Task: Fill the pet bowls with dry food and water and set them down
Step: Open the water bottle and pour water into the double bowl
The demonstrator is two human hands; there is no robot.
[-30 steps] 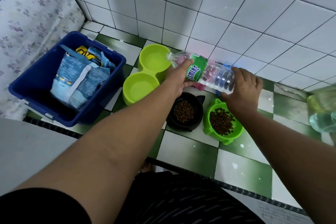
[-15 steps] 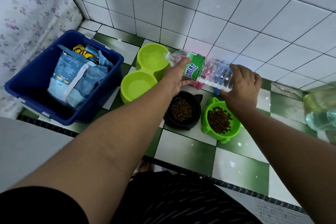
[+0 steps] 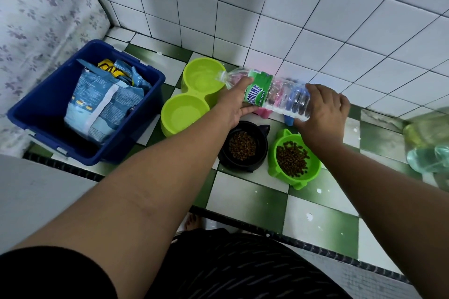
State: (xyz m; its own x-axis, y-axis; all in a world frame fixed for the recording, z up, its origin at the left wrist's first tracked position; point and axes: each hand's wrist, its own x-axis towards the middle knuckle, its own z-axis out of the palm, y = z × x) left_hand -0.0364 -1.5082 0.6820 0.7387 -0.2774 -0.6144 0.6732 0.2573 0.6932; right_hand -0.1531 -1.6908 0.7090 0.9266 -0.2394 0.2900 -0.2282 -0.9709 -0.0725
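Your left hand (image 3: 237, 102) grips the water bottle (image 3: 274, 94) around its green label near the neck, and your right hand (image 3: 323, 109) cups its base, fingers curled over the end. Across the last second almost nothing moves: the bottle stays tipped nearly flat, and its mouth stays over the far well (image 3: 192, 65) of the lime double bowl (image 3: 194, 93) by the wall. That steadiness suggests the pour is still running, though the stream itself is too faint to make out. Both wells look pale and glossy, as if holding water, but I cannot tell their levels.

The black bowl (image 3: 262, 145) and the green bowl (image 3: 314, 165) sit just beside each other on the tiled floor below your wrists, each already holding kibble. So the dry food looks done and water is the remaining step. Ease the bottle upright once the far well looks full.
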